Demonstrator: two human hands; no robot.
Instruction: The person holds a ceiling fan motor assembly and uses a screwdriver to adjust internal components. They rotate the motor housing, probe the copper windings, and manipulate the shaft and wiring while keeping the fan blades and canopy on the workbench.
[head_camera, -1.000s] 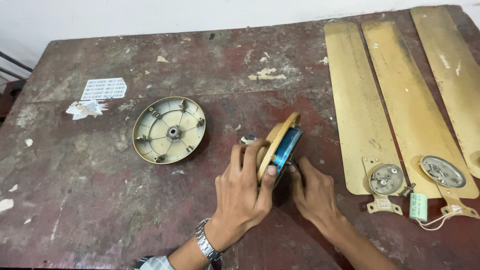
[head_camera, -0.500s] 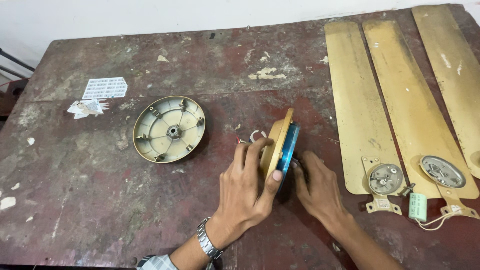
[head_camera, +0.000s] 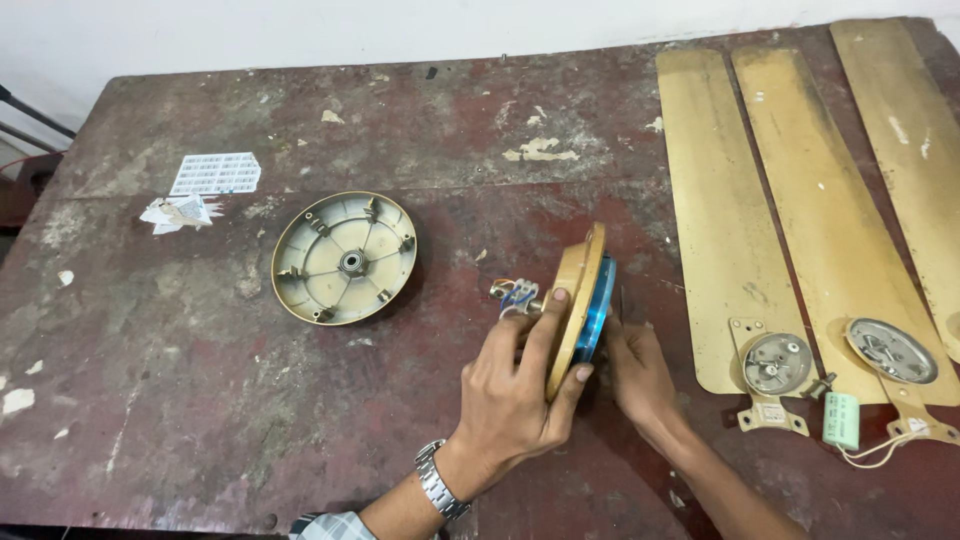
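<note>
Both hands, left hand (head_camera: 520, 385) and right hand (head_camera: 640, 375), clasp the motor housing (head_camera: 580, 300) on edge; cover (head_camera: 345, 257) already off, well left of the grip

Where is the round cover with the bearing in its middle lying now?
In the head view, the round cover lies open side up on the table, left of both hands and right of the paper scraps.

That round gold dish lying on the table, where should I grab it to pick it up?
Grip the round gold metal dish by its raised rim, coming from above at the near edge. It lies flat, hollow side up, so fingers can hook inside the rim, thumb outside.
</note>
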